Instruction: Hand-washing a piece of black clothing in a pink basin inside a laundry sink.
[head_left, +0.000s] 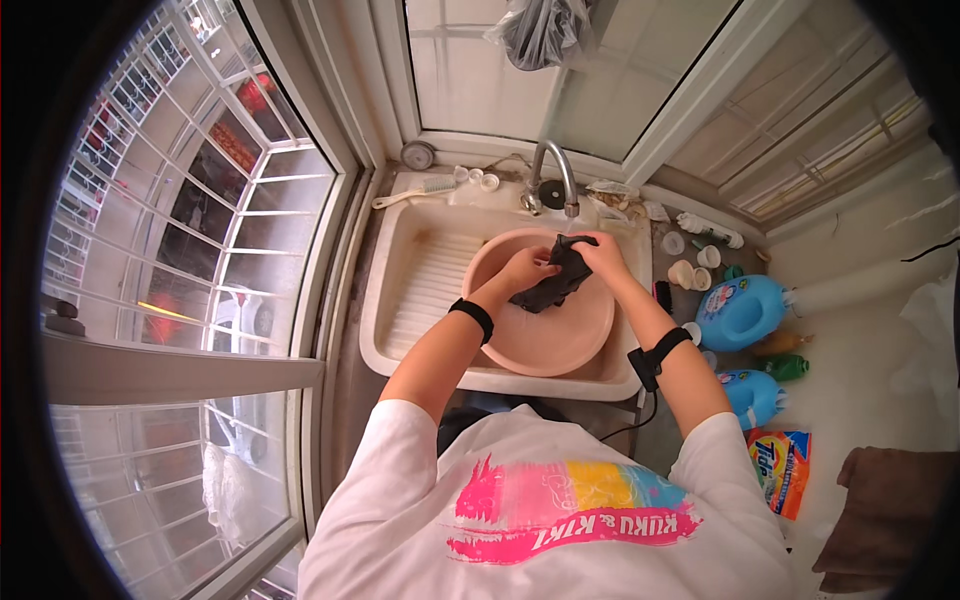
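Observation:
A dark wet-looking cloth (553, 285) hangs bunched between my two hands, over a pink plastic basin (570, 349). My left hand (527, 270) grips its left side, with the fingertips partly hidden by the fabric. The upper right corner is pinched in my right hand (602, 253), just below the spout of a metal faucet (556, 161). The basin stands in a white ceramic sink (427, 300) with a ribbed washboard slope on its left. What the basin holds is hard to make out.
A white-handled scrub brush (412, 195) and small caps (475, 175) lie along the sink's back ledge. At the right stand blue detergent bottles (742, 311), a green bottle (785, 367), small cups (681, 274) and a Tide packet (780, 472). A barred window (255, 187) borders the left side.

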